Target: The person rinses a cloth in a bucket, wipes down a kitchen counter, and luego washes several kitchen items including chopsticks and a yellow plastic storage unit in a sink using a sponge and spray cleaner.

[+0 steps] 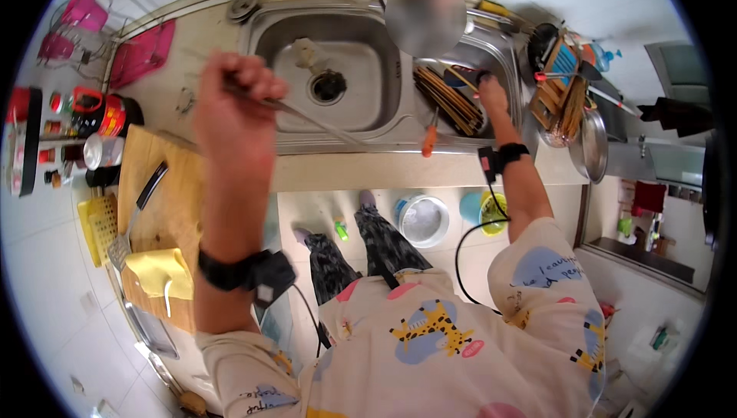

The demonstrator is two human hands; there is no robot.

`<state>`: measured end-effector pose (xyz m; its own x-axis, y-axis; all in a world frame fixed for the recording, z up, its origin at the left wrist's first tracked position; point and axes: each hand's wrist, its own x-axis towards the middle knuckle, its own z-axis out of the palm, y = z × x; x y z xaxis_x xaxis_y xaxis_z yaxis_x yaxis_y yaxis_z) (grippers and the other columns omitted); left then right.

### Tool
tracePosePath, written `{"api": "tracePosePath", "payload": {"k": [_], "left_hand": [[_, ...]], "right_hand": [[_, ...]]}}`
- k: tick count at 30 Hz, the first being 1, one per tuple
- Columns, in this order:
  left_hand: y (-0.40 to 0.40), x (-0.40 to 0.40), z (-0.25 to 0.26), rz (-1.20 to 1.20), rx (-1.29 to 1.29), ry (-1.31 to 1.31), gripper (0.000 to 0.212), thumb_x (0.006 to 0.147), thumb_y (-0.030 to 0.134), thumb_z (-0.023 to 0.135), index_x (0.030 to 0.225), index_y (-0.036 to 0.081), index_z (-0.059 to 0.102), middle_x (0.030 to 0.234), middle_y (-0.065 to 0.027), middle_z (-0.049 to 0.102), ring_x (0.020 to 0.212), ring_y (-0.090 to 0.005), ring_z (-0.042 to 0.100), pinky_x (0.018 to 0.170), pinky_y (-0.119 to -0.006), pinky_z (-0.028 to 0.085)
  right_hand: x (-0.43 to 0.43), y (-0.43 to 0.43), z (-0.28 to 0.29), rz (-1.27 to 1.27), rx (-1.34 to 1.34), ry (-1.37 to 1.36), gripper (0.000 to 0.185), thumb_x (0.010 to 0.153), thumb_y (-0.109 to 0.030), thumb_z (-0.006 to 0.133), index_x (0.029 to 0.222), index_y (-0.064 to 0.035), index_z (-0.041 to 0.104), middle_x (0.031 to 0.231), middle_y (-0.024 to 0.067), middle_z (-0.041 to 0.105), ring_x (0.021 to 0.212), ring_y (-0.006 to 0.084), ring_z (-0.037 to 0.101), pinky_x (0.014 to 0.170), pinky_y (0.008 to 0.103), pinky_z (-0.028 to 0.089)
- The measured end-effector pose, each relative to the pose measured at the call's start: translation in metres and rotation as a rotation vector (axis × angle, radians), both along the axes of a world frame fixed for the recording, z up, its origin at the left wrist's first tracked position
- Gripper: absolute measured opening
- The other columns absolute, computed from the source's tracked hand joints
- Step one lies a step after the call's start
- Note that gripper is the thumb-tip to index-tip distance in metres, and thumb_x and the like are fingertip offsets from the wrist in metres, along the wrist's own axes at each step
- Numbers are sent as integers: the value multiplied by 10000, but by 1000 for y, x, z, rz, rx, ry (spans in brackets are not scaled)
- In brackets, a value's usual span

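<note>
My left hand [239, 92] is raised over the left end of the sink, its fingers closed on a long thin metal utensil [319, 121] that slants down to the right; its far end is blurred. My right hand [493, 95] reaches into the smaller right basin [509, 64], at a dark-handled utensil [463, 75]; its exact grip is too small to tell. Beside it lies a bundle of wooden chopsticks [446, 101]. An orange-handled tool [429, 140] leans over the basin's front edge. In the large left basin [368, 61], pale scraps [305, 52] lie near the dark drain [328, 86].
A blurred round disc [426, 15] stands behind the sink. On the left, a wooden board [167, 211] holds a slotted turner [138, 205] and a yellow cloth [161, 274]. Utensils and a metal pan lid [592, 144] crowd the right. A white bucket [422, 220] stands on the floor.
</note>
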<state>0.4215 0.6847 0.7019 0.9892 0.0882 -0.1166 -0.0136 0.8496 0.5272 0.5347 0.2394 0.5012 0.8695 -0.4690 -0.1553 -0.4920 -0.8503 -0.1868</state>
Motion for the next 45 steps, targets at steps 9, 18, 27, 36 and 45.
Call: {"api": "tracePosePath", "payload": {"k": [9,18,27,36,45], "left_hand": [[-142,26,-74,-57,-27,493,228,923,256,414,755,102,401,662,-17,367,599,-149,369,621,-320,391],[-185,49,-105,-190,-61,559,207,907,252,444,766,102,454,721,-26,479,682,-167,482,734,-355,442],[-261,104,-164,-135,29,510,172,873,180,429,813,31,491,799,-101,541,798,-242,540,777,-412,446],[-288,88,-160,-175,470,480,618,722,151,593,1249,17,299,1128,-151,436,1052,-260,422,884,-358,369],[-25,-96,-26,67,504,365,406,839,178,571,1214,133,421,1102,-28,522,1014,-137,518,799,-302,461]], "right_hand": [[32,-23,-98,-211,602,381,347,853,-284,357,802,-25,582,559,69,574,374,159,442,358,355,347],[28,-75,-161,-28,157,182,443,832,-413,472,998,-20,588,920,175,636,851,315,616,725,384,474],[-6,-12,3,298,1395,-78,372,861,-221,541,1180,-36,492,1116,79,555,1053,187,512,912,286,380],[-36,-57,-78,533,580,-64,304,895,-193,439,1128,-11,512,991,178,582,918,260,571,739,370,433],[-53,-59,-69,743,-77,265,358,847,-306,473,1088,-57,564,992,223,582,867,416,542,763,485,430]]}}
